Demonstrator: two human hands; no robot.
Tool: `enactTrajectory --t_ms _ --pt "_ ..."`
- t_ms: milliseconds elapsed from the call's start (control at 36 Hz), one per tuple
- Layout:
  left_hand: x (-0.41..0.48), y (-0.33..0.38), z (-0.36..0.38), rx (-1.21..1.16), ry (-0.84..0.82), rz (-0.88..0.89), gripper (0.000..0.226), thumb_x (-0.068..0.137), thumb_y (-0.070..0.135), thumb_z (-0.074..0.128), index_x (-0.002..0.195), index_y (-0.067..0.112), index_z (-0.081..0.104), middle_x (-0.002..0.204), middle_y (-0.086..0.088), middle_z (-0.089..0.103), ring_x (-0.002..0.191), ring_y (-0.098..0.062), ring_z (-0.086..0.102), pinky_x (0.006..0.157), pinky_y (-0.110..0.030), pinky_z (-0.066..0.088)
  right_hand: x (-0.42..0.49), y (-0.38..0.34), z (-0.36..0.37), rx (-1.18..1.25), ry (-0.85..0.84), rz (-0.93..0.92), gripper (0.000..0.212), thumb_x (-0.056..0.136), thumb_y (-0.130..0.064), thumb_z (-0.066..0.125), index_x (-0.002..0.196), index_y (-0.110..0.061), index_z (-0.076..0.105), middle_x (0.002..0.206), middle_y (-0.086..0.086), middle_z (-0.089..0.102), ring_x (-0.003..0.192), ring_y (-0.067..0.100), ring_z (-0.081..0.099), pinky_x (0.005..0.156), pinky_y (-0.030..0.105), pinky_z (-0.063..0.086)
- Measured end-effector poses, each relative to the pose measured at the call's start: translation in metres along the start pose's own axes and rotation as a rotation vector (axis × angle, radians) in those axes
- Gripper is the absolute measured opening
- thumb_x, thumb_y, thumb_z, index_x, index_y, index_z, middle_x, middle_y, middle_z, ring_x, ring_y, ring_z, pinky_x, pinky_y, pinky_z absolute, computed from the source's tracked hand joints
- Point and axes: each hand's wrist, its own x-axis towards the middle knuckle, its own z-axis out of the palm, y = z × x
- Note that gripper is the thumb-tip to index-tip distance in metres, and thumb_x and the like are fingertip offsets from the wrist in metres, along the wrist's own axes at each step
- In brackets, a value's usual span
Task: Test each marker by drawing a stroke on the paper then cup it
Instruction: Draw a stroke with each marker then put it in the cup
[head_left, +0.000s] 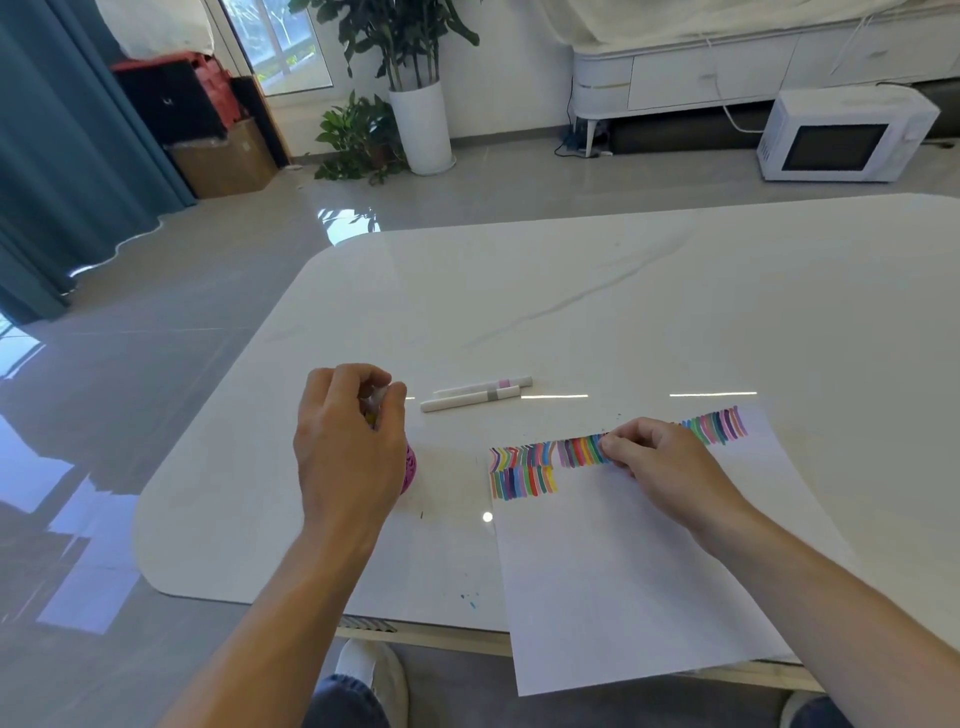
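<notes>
A white sheet of paper (639, 561) with rows of coloured strokes along its top edge lies on the white table (571, 291). My right hand (654, 467) rests on the strokes, fingers curled; what it holds is hidden. My left hand (348, 447) hovers over a pink cup (409, 467), pinching a white marker (378, 402) that points down into the cup. Two more white markers lie side by side beyond the cup, one with a pink band (483, 387) and one with a grey band (470, 401).
The paper's lower edge overhangs the table's near edge. Small ink specks (470, 600) mark the table near that edge. On the floor beyond the table stand a white microwave (841, 137), potted plants (410, 88) and a cardboard box (223, 161).
</notes>
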Motion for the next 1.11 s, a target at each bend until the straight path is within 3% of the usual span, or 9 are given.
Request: enactTrajectory --t_ms 167,222,278,361,444,500,639,972,1111 --pt "-0.001 0.003 0.003 0.021 0.031 0.134 0.015 0.091 0.016 0.07 0.105 0.017 0.065 0.107 0.008 0.053 0.094 -0.013 0.058 0.076 -0.006 0.038 0.0 0.0 0.0 0.003 -0.001 -0.002 0.016 0.099 -0.026 0.063 0.09 -0.017 0.072 0.085 -0.005 0.067 0.08 0.01 0.058 0.068 0.027 0.043" --pt "-0.002 0.006 0.006 0.038 0.04 0.237 0.015 0.09 0.013 0.07 0.105 0.016 0.065 0.105 0.007 0.054 0.098 -0.016 0.056 0.082 -0.012 0.042 -0.001 0.0 0.0 0.001 -0.001 -0.005 0.016 0.099 -0.026 0.063 0.09 -0.016 0.072 0.087 -0.004 0.068 0.081 0.01 0.059 0.067 0.026 0.043" --pt "-0.004 0.01 0.012 0.046 0.048 0.355 0.013 0.091 0.013 0.069 0.103 0.014 0.067 0.103 0.004 0.057 0.098 -0.018 0.055 0.084 -0.028 0.046 -0.001 0.001 0.001 0.0 0.001 -0.009 0.016 0.099 -0.026 0.063 0.09 -0.016 0.071 0.087 -0.004 0.068 0.08 0.01 0.059 0.067 0.026 0.043" --pt "-0.008 0.015 0.025 0.033 -0.042 0.467 0.012 0.091 0.012 0.069 0.103 0.012 0.069 0.101 0.002 0.062 0.096 -0.017 0.056 0.082 -0.029 0.043 -0.001 0.002 0.0 0.0 -0.001 -0.011 0.016 0.099 -0.026 0.063 0.088 -0.016 0.071 0.083 -0.004 0.066 0.077 0.01 0.057 0.065 0.026 0.042" --pt "-0.013 0.015 0.039 0.051 -0.26 0.402 0.019 0.095 0.015 0.063 0.113 0.017 0.066 0.108 0.008 0.062 0.103 -0.011 0.055 0.085 -0.025 0.044 -0.001 0.002 0.0 -0.006 0.0 -0.015 0.015 0.099 -0.025 0.063 0.088 -0.016 0.07 0.083 -0.004 0.066 0.077 0.011 0.057 0.065 0.026 0.041" --pt "-0.015 0.01 0.049 0.125 -0.396 0.336 0.027 0.1 0.019 0.055 0.126 0.021 0.061 0.125 0.01 0.06 0.119 -0.009 0.051 0.095 -0.019 0.04 -0.001 0.002 0.0 -0.016 0.001 -0.02 0.014 0.098 -0.024 0.063 0.089 -0.017 0.071 0.086 -0.004 0.068 0.08 0.011 0.059 0.067 0.025 0.042" --pt "-0.01 -0.008 0.067 0.266 -0.626 0.176 0.049 0.105 0.028 0.043 0.152 0.02 0.033 0.161 0.003 0.029 0.149 -0.017 0.022 0.119 -0.036 0.024 -0.004 0.002 -0.001 -0.024 0.001 -0.026 0.012 0.098 -0.023 0.063 0.092 -0.016 0.071 0.091 -0.004 0.07 0.084 0.011 0.061 0.066 0.023 0.043" --pt "-0.006 -0.024 0.083 0.412 -0.664 0.168 0.054 0.107 0.021 0.029 0.158 0.012 0.012 0.166 -0.005 0.012 0.154 -0.02 0.006 0.125 -0.036 0.009 -0.008 0.005 -0.001 -0.045 0.001 -0.031 0.011 0.098 -0.023 0.062 0.095 -0.018 0.071 0.093 -0.006 0.07 0.088 0.008 0.063 0.068 0.02 0.044" --pt "-0.007 -0.023 0.085 0.454 -0.611 0.197 0.051 0.105 0.017 0.035 0.154 0.011 0.022 0.155 -0.005 0.03 0.14 -0.024 0.028 0.113 -0.035 0.029 -0.011 0.006 -0.001 -0.053 0.0 -0.033 0.01 0.098 -0.024 0.063 0.096 -0.019 0.071 0.096 -0.008 0.07 0.093 0.009 0.063 0.068 0.019 0.044"
